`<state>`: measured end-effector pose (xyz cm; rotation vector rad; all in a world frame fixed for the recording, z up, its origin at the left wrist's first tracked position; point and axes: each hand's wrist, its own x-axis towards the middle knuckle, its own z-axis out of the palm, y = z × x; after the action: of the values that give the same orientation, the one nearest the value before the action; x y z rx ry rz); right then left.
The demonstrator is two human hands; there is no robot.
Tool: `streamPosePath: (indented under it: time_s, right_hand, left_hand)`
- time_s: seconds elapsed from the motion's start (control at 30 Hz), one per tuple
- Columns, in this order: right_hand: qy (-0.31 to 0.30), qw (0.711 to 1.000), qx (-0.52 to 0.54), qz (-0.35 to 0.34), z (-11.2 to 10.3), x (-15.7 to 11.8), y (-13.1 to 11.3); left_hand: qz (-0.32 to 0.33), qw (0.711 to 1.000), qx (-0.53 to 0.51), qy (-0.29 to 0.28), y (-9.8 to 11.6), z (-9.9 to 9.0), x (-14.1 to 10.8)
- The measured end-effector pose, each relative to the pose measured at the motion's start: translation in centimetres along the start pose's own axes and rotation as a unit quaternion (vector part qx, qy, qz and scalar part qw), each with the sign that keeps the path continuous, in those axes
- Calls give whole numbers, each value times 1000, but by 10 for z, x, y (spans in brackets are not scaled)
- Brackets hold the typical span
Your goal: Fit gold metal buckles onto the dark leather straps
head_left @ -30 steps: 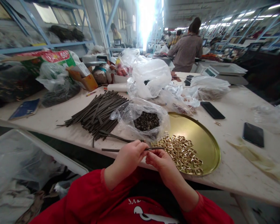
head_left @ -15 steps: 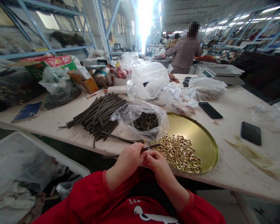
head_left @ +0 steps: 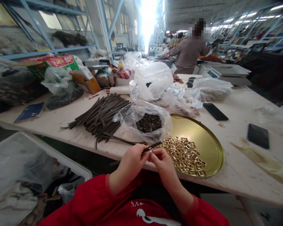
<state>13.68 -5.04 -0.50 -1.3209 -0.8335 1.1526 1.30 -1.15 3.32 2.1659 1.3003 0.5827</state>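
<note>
My left hand (head_left: 130, 161) is closed round a dark flat strap (head_left: 155, 145), whose end points right past the fingers. Close beside it my right hand (head_left: 163, 164) is closed, thumb and fingers pinching a small metal buckle (head_left: 151, 150) just under the strap; the fingers cover most of it. To the right, several gold buckles (head_left: 184, 155) lie heaped on a round gold tray (head_left: 211, 138). A pile of dark straps (head_left: 101, 114) spreads out beyond my left hand. Between pile and tray stands an open clear plastic bag (head_left: 129, 121) of small dark pieces (head_left: 149, 123).
Two phones (head_left: 215, 111) (head_left: 258, 136) and a loose buckle (head_left: 221, 125) lie on the pale table (head_left: 240, 106). Plastic bags (head_left: 153, 80) crowd its back. A blue booklet (head_left: 29, 112) lies left, above a white bin (head_left: 85, 171). Another person (head_left: 188, 53) stands farther off.
My right hand has risen slightly towards the strap, and the buckle at its fingertips shows more. The strap's end tilts up a little more. The whole view has shifted slightly.
</note>
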Motion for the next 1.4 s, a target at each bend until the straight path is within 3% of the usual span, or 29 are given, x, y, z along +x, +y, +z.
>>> streamPosePath:
  time_s: [0.1, 0.23, 0.37, 0.5, 0.63, 0.9, 1.23, 1.4]
  right_hand:
    - [0, 999, -30, -37, 2, -1, 3]
    - [27, 978, -133, -158, 1, -2, 5]
    - [55, 910, -264, -314, -3, 1, 9]
    - [51, 856, -332, -393, -8, 3, 10]
    - [52, 841, -348, -412, -8, 2, 6]
    - [60, 869, -318, -374, -5, 0, 4]
    - [41, 895, -274, -349, -10, 5, -2]
    - [33, 872, -309, -378, -11, 2, -1]
  left_hand:
    - [-30, 999, 0, 14, 2, 3, 0]
    - [-51, 999, -16, 11, 6, 3, 3]
    - [-58, 997, -56, 22, 7, 5, 5]
    - [-59, 990, -124, 19, 4, 7, 4]
    - [-42, 981, -187, 16, 4, 8, 3]
    - [-62, 955, -289, 40, 10, 15, 6]
    - [2, 989, -148, -10, 12, -1, 6]
    - [-19, 987, -160, 3, 14, 2, 8]
